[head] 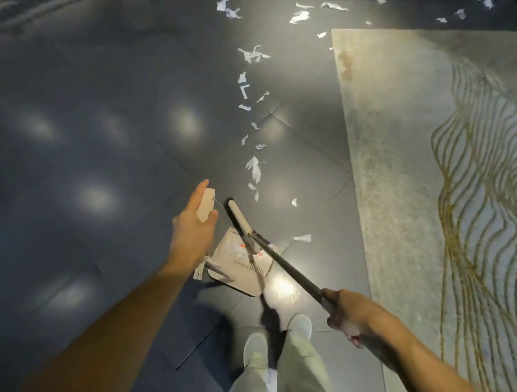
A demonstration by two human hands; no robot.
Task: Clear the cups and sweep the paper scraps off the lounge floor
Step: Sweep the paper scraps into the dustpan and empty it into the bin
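Low in the frame, our right hand (348, 315) clenches the broom pole (290, 273). At centre, our left hand (194, 220) grasps the dustpan handle (206, 204). The broom head (237, 217) sits by the far edge of the dustpan (239, 267). Paper scraps (254, 168) trail toward the upper centre, beside the rug (417, 149) on the right.
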